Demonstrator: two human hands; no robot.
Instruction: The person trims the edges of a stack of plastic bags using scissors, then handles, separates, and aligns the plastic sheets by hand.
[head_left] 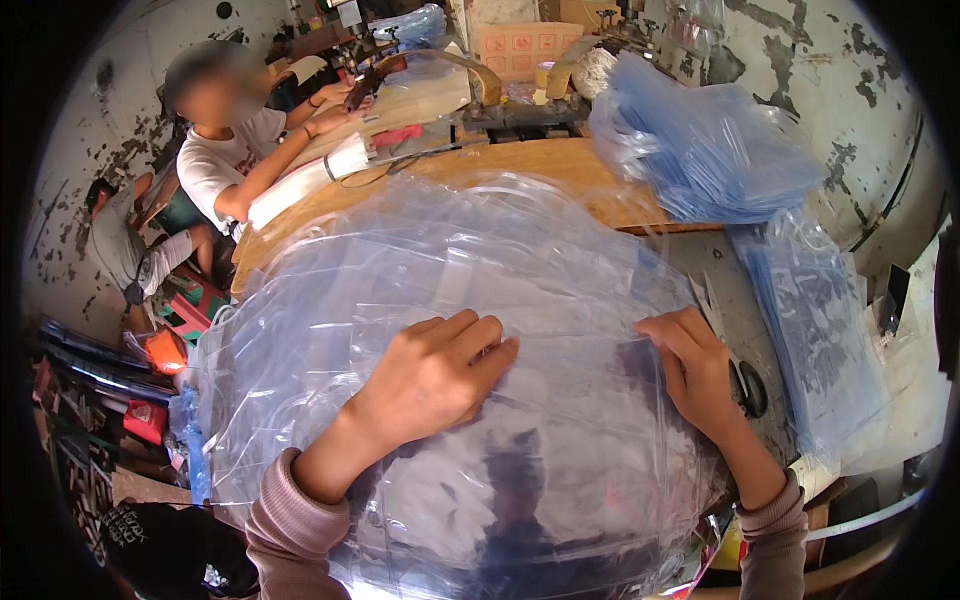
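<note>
A large heap of clear plastic sheets or bags (560, 400) spreads over the surface in front of me. On its middle rests my left hand (430, 375), fingers curled, with thumb and forefinger close together at the film. My right hand (690, 365) is at the right part of the heap, its thumb and forefinger pinched at an edge of the plastic. How much film lies between the fingers of either hand is too fine to make out. Black-handled scissors (748, 388) lie just right of my right hand, partly hidden by it.
Stacks of bluish plastic bags (725, 150) lie at the back right, with more (815, 330) along the right side. A person in a white shirt (235, 160) works at the wooden table (560, 165); another sits far left. A black cap (170, 550) is at the lower left.
</note>
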